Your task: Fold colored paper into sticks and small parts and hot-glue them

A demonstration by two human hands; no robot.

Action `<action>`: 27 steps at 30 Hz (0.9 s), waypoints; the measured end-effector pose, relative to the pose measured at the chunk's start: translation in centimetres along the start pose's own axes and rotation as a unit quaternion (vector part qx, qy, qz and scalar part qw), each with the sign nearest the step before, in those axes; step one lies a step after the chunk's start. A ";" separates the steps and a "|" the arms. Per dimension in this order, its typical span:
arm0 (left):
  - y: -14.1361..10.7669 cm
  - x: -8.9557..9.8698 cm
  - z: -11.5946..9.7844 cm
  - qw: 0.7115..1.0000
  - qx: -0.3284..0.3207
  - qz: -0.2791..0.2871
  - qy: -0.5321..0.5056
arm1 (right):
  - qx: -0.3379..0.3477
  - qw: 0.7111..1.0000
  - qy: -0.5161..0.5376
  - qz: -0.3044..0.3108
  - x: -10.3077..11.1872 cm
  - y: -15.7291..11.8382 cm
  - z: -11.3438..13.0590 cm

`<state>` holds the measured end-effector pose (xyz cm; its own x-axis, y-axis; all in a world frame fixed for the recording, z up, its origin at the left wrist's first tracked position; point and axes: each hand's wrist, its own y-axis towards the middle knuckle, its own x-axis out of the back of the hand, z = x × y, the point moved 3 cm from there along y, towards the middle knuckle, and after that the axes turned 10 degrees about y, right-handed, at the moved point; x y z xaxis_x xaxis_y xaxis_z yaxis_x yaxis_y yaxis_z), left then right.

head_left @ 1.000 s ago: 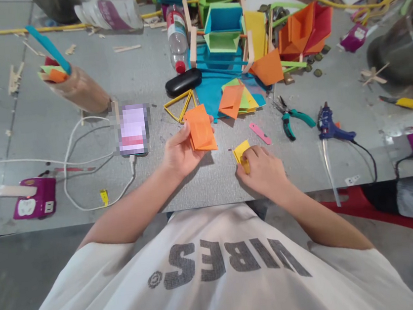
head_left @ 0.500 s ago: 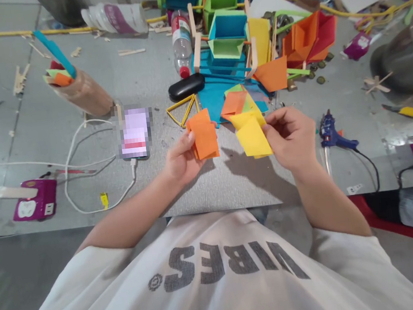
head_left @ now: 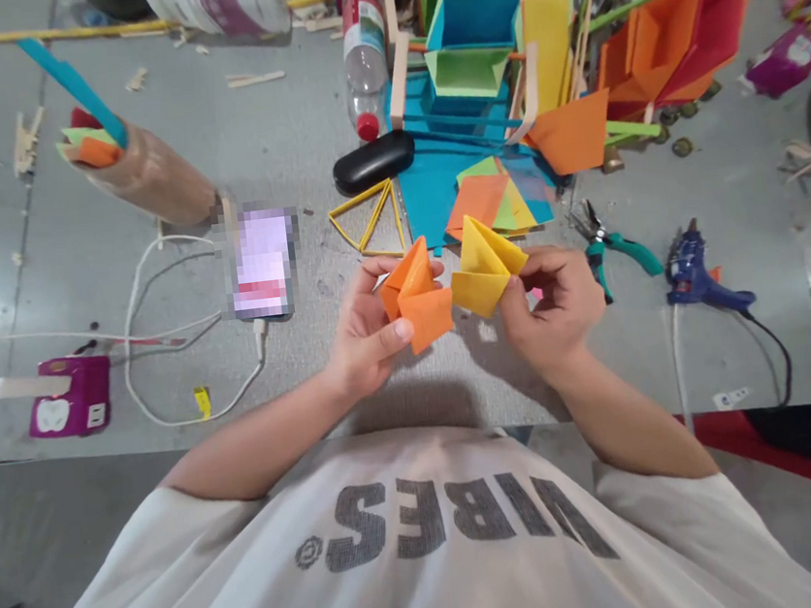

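My left hand (head_left: 372,332) grips a folded orange paper piece (head_left: 427,316), thumb on its lower left side and fingers behind it. Pinched at its right side by my right hand (head_left: 556,306) is a folded yellow paper piece (head_left: 479,276). The two pieces stand close side by side, their pointed folds upward and their flaps spread. Just beyond them, flat sheets of orange and green paper (head_left: 478,203) lie on a blue sheet (head_left: 431,213). The fingers of my right hand are curled and partly hidden.
Behind stand a blue-and-green paper structure with wooden sticks (head_left: 472,18), a bottle (head_left: 365,65) and a black case (head_left: 375,161). To the right lie pliers (head_left: 614,243) and a blue glue gun (head_left: 702,275). At left are a plugged-in phone (head_left: 261,262) and a brown cup (head_left: 157,181).
Both paper pieces have turned and their folds now stand open, where they looked flat before. My hands have come closer together. The view has shifted, and the pliers now show.
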<state>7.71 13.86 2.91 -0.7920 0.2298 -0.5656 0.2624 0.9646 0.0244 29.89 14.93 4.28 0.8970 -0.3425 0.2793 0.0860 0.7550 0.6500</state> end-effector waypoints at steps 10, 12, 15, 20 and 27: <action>-0.1 0.2 1.1 0.999 0.033 0.002 0.018 | -0.314 0.900 0.297 0.057 -1.9 -1.8 -1.2; -0.1 0.3 0.9 0.998 0.051 -0.011 0.018 | -0.371 0.865 0.335 0.048 -2.2 -2.0 -2.0; -0.1 0.5 0.2 0.996 0.078 -0.038 0.013 | -0.400 0.857 0.325 0.014 -2.2 -1.9 -3.3; 0.1 0.6 -0.4 0.992 0.117 -0.035 -0.011 | -0.404 0.870 0.281 -0.009 -2.1 -1.4 -3.3; 0.2 0.1 0.5 0.989 0.141 -0.037 0.003 | -0.466 0.799 0.376 0.054 -3.2 -2.0 -1.6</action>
<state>7.91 14.00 2.46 -0.8177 0.1618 -0.5524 0.3462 0.9050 -0.2474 27.56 15.40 0.89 0.8975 -0.0782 -0.4340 -0.0393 0.9660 -0.2555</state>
